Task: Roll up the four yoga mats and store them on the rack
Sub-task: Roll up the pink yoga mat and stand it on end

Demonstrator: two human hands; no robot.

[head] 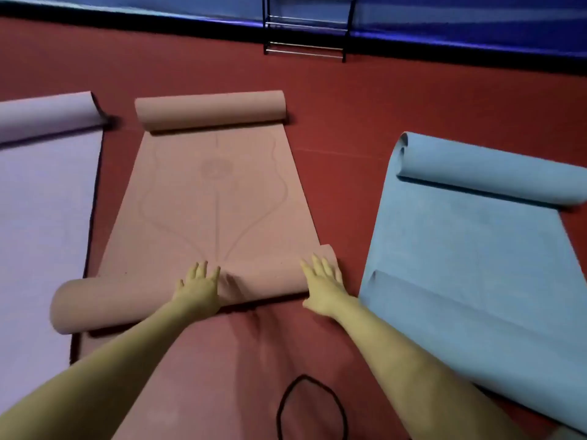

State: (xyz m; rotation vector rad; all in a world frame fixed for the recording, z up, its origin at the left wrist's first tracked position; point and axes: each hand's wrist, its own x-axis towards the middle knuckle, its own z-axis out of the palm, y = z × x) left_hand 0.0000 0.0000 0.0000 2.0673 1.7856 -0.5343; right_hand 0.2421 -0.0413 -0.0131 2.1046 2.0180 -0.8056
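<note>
Two hands open, fingers straight: left hand (pixel 198 287) and right hand (pixel 322 285) are pressed flat on the near roll (pixel 127 301) of the pink mat (pixel 206 201) | step judged: first mat being rolled, most lies flat ahead | next: an even forward push is called for | lavender mat (pixel 41 201) outside left hand, blue mat (pixel 460 249) outside right | rack (pixel 306 36) far ahead

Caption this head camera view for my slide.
Left hand and right hand pressing the near roll of the pink mat, between lilac mat and blue mat, rack beyond.
</note>
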